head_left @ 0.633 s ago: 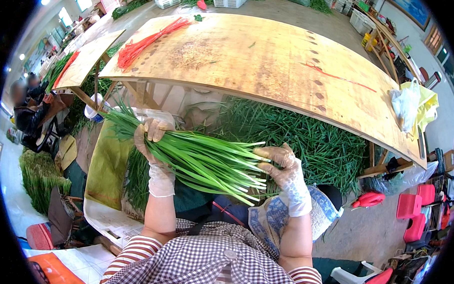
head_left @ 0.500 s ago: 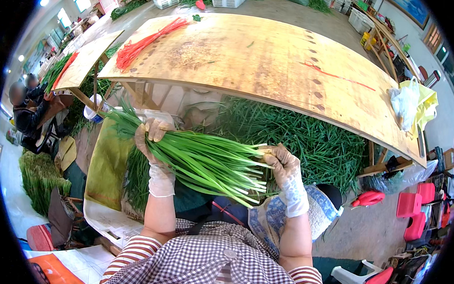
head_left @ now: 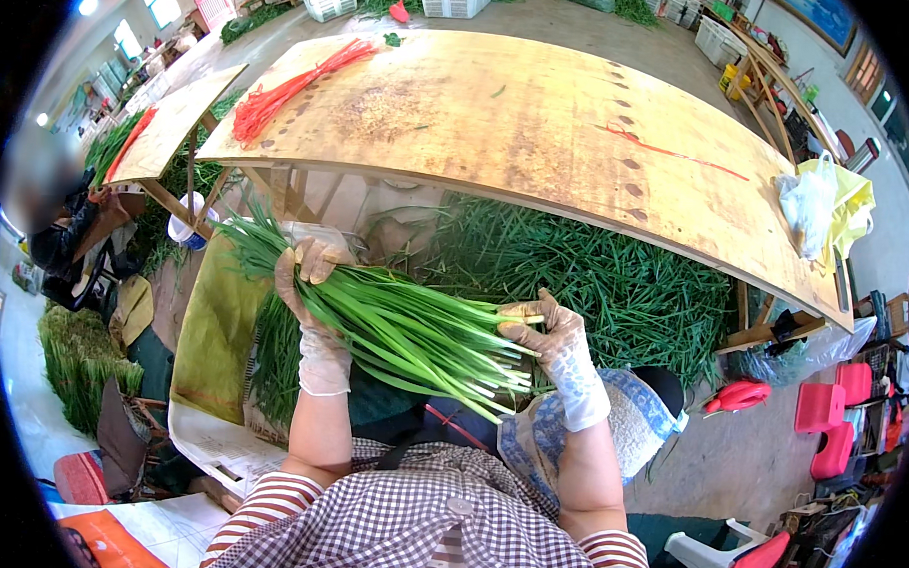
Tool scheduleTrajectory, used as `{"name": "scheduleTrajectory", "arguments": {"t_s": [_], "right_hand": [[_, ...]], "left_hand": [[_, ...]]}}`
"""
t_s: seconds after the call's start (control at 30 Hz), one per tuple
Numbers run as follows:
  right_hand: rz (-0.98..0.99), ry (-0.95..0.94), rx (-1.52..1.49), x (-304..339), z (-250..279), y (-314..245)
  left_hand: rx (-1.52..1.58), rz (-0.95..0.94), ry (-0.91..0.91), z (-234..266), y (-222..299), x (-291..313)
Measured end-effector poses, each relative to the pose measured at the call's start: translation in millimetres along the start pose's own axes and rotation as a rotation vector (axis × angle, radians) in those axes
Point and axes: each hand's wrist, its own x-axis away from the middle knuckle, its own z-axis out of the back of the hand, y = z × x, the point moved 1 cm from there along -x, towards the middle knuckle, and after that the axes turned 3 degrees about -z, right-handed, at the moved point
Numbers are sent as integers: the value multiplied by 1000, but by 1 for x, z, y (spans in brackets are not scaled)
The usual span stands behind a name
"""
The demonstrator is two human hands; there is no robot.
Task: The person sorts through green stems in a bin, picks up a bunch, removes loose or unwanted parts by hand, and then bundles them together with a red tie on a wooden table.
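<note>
A bunch of garlic chives (head_left: 403,322), long green leaves with white stem ends, lies across in front of me above my lap. My left hand (head_left: 310,269), in a dirty translucent glove, is wrapped round the leafy part, and the leaf tips fan out beyond it to the far left. At the white ends, my right hand (head_left: 551,332), gloved the same way, pinches a few stems between thumb and fingers. The ends spread unevenly, with several pointing down toward my lap. Part of the right fingers' grip is hard to make out.
A wooden table (head_left: 460,114) stands ahead, bearing red ties (head_left: 291,93) and plastic bags (head_left: 817,212). Beneath it lies a heap of loose greens (head_left: 595,279). An olive cloth (head_left: 212,336) hangs at my left; pink stools (head_left: 820,412) stand right. Another person sits far left.
My right hand has shifted slightly left along the stem ends and its fingers have changed position. The left hand keeps its hold on the garlic chives almost unmoved.
</note>
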Motion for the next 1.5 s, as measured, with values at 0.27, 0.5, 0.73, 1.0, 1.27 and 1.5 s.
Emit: {"name": "scheduleTrajectory", "arguments": {"t_s": [0.27, 0.5, 0.73, 1.0, 1.27, 1.5], "right_hand": [[95, -1, 295, 7, 17, -19], [94, 855, 804, 17, 96, -6], [305, 128, 190, 9, 13, -29], [29, 263, -171, 3, -3, -14], [54, 208, -742, 0, -10, -5], [191, 308, -516, -5, -7, 9]], "left_hand": [[4, 14, 15, -2, -2, 0], [-21, -62, 0, -5, 15, -4], [-91, -58, 18, -4, 1, -4], [-25, -50, 93, 1, -4, 1], [-37, -28, 205, 7, -12, 3], [-118, -7, 236, 7, -13, 2]]}}
